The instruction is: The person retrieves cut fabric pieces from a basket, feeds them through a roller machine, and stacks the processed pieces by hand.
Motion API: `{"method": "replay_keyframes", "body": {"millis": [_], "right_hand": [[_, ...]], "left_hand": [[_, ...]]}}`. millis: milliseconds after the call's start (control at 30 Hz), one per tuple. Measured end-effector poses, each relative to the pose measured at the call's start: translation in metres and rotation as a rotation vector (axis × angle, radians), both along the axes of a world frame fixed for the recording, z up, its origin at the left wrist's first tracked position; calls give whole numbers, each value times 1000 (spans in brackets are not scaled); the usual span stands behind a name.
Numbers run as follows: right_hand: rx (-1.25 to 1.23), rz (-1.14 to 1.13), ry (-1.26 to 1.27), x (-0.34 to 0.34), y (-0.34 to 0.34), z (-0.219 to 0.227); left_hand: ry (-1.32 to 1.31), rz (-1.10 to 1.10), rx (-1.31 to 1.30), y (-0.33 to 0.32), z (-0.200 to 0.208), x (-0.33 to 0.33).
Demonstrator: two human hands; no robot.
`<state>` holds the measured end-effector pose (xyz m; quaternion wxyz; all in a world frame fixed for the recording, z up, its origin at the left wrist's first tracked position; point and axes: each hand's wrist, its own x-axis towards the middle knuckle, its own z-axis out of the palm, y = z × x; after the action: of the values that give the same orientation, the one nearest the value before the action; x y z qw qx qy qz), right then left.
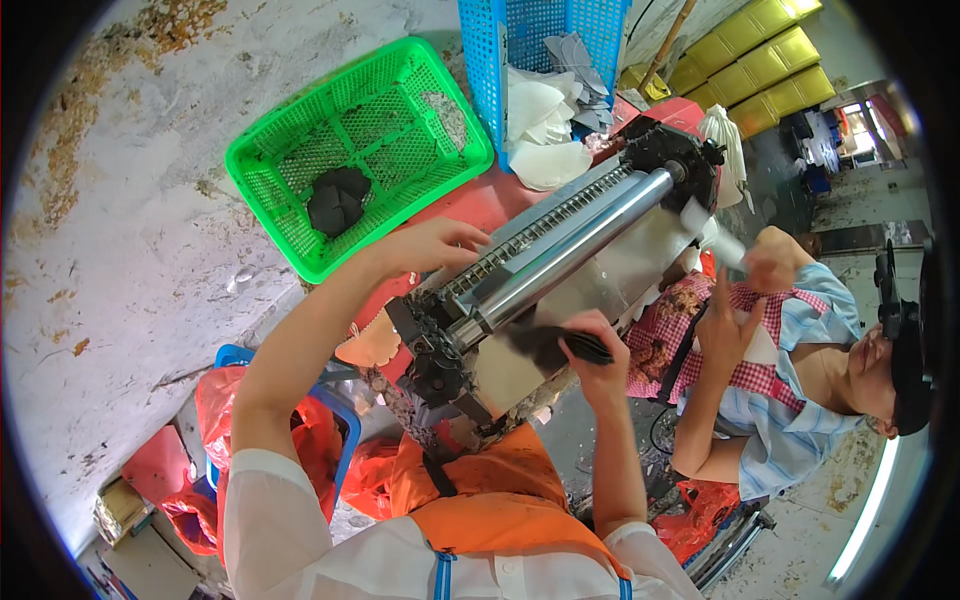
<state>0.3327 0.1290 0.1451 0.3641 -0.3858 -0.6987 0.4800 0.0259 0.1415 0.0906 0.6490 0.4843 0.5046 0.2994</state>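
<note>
- The left hand (440,246) is over the near-left end of the machine (545,255), palm down; its fingers are slightly apart and hold nothing visible. The fingertips are close to the spring bar (545,224); whether they touch it, I cannot tell.
- The right hand (612,365) is on the near side of the steel roller (580,244). Its fingers and thumb are clamped on a small stack of black pieces (588,348).
- A dark blur reaches from that stack toward the roller, above a pale board (508,375); its outline cannot be made out.
- Beyond the left hand, a green basket (440,187) is tilted in view, with dark scraps (338,200) lying in it.
- Just beside the basket is a blue crate (483,80) with pale pieces (535,105) and grey pieces (575,65).
- A peach-coloured piece (370,342) lies left of the machine, below the left forearm.
- Red bags (222,400) sit in a blue bin (350,430) at lower left.
- At right, a co-worker (800,370) in a checked apron raises both hands near a blurred pale piece (728,245).
</note>
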Motion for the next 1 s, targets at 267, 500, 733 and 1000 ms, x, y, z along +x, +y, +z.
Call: {"method": "replay_keyframes", "body": {"millis": [267, 500, 733, 1000], "right_hand": [[465, 1, -218, -14, 5, -16], [167, 297, -552, 10, 5, -3], [570, 131, -407, -5, 0, -21], [-195, 410, -361, 15, 15, 15]], "left_hand": [[-285, 270, -315, 16, -3, -2], [-233, 78, -197, 11, 0, 12], [-617, 346, -211, 6, 44, 3], [-390, 89, -290, 14, 3, 17]]}}
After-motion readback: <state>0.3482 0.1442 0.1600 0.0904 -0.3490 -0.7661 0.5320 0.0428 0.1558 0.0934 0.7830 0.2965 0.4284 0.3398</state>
